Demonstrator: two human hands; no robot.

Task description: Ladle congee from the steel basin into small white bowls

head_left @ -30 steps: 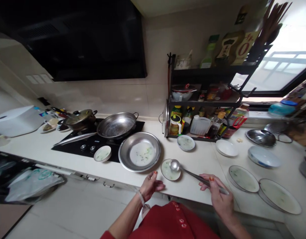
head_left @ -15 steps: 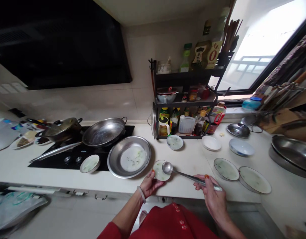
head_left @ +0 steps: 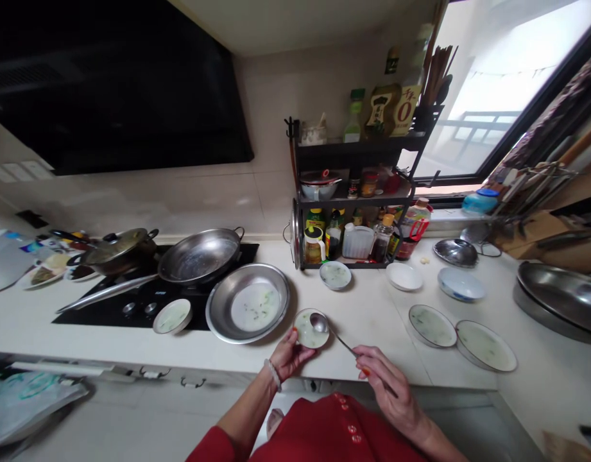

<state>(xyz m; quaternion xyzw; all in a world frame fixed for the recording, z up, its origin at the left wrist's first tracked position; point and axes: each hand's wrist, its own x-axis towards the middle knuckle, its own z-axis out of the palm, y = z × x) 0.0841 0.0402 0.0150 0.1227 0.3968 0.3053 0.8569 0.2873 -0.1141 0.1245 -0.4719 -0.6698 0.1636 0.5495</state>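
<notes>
My left hand [head_left: 291, 359] grips the near left rim of a small bowl [head_left: 307, 338] of pale, greenish soup at the counter's front. Across the counter comes my right hand [head_left: 384, 378], closed round the handle of a metal ladle [head_left: 319, 322]. The ladle's head hangs over the bowl, its cup tilted; whether it touches the soup I cannot tell. Left of the bowl sits a wide steel basin [head_left: 213, 311] with some of the same soup and green bits at its bottom. Another soup bowl [head_left: 335, 275] stands behind, near the rack.
On the black hob [head_left: 95, 312] are a wok [head_left: 201, 255], a pot [head_left: 115, 253] and a soup bowl [head_left: 172, 317] at its front edge. A condiment rack [head_left: 353, 152] stands at the back. Two soup bowls [head_left: 432, 326] and two paler dishes [head_left: 461, 284] lie to the right.
My right hand has turned over and shifted slightly left along the ladle, tipping its head over the bowl. My left hand keeps its hold on the bowl.
</notes>
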